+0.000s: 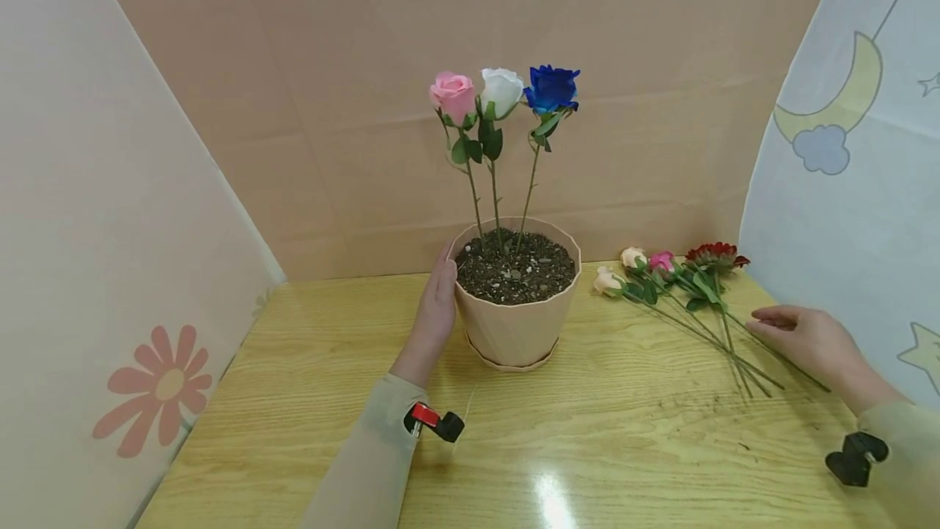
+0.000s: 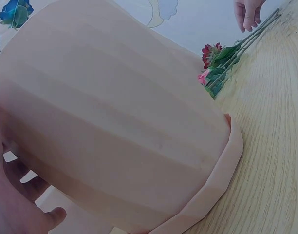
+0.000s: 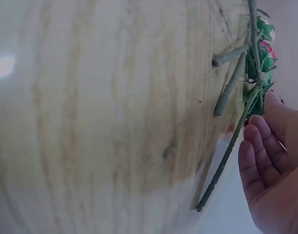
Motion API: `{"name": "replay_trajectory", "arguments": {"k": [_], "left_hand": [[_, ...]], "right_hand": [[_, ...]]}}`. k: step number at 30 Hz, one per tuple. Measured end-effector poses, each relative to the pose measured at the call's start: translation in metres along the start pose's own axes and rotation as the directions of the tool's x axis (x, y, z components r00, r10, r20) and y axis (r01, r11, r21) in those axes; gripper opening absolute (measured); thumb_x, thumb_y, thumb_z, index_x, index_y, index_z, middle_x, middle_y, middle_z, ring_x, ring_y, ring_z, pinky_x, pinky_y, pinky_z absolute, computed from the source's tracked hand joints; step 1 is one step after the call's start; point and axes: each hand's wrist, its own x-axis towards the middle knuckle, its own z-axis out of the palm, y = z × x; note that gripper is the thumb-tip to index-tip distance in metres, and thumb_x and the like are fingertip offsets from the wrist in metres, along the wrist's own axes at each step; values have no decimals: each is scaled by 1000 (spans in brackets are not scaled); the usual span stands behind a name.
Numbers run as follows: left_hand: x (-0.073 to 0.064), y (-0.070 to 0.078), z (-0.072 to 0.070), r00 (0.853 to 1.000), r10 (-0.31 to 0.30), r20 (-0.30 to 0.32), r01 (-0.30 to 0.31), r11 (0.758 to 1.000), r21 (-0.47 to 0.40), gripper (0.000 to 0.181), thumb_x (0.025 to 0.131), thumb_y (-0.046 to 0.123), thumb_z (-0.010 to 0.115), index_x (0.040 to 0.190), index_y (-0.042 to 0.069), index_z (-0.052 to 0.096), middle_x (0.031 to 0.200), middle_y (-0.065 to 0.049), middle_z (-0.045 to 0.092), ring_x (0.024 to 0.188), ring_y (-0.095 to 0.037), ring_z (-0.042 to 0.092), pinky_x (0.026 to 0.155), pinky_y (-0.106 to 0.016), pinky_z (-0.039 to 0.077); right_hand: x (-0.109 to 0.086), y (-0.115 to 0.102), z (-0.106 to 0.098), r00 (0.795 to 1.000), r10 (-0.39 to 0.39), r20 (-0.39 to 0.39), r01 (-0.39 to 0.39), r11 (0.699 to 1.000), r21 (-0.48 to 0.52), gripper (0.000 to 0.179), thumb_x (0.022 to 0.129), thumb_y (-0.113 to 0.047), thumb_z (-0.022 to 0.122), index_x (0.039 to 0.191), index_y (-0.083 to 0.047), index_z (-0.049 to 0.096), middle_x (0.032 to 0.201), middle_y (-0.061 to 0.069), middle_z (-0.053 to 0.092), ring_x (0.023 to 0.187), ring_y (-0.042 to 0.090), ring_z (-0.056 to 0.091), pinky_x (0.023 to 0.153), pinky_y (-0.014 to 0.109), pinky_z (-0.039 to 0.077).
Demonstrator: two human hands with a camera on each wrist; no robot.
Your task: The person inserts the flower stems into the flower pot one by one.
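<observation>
My left hand (image 1: 438, 296) rests against the left side of a ribbed beige flower pot (image 1: 514, 329), fingers along its wall. Dark soil (image 1: 514, 276) fills the pot, and a pink rose (image 1: 453, 96), a white rose (image 1: 503, 91) and a blue rose (image 1: 552, 90) stand upright in it. To the right, my right hand (image 1: 815, 341) hovers at the stems (image 1: 723, 341) of several loose flowers, fingers loosely bent. In the right wrist view its thumb and fingertips are close beside a green stem (image 3: 227, 151), with nothing seen gripped.
Loose on the wooden table (image 1: 330, 398) lie two cream roses, one nearer (image 1: 608, 282), a magenta rose (image 1: 662, 262) and a dark red flower (image 1: 716, 255). Soil crumbs (image 1: 690, 402) are scattered below their stems. A beige backdrop (image 1: 352, 145) and printed side panels (image 1: 837, 211) enclose the table.
</observation>
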Motion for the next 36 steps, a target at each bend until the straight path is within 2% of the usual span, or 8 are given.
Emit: {"name": "replay_trajectory", "arguments": {"k": [9, 15, 26, 36], "left_hand": [[-1, 1, 1, 1000, -14, -9, 14, 1000, 4, 56, 110, 49, 21, 162, 30, 19, 165, 10, 19, 151, -14, 15, 122, -42, 14], [-1, 2, 2, 1000, -16, -11, 16, 1000, 12, 56, 110, 50, 21, 163, 29, 19, 165, 12, 19, 150, -10, 14, 122, -39, 14], [0, -1, 1, 1000, 8, -12, -8, 1000, 4, 58, 110, 50, 21, 163, 26, 20, 167, -4, 18, 151, -15, 14, 122, -44, 13], [-1, -1, 1, 1000, 8, -8, -8, 1000, -8, 54, 111, 49, 22, 162, 31, 20, 168, -1, 18, 151, -16, 15, 122, -45, 14]], "right_hand": [[-1, 3, 10, 1000, -8, 7, 8, 1000, -11, 57, 101, -43, 60, 129, 6, 63, 120, 34, 63, 105, 54, 58, 75, 57, 48], [2, 4, 13, 1000, -15, 4, 15, 999, -32, 52, 100, -42, 62, 125, 3, 67, 122, 33, 63, 106, 53, 58, 76, 58, 47], [4, 0, 11, 999, -8, 31, 10, 998, -65, 44, 102, -36, 61, 121, 3, 70, 121, 33, 63, 103, 52, 59, 75, 58, 48], [3, -7, 12, 999, 32, -27, -32, 999, -11, 56, 103, -46, 54, 126, 4, 67, 125, 34, 60, 108, 54, 56, 78, 59, 46]]}}
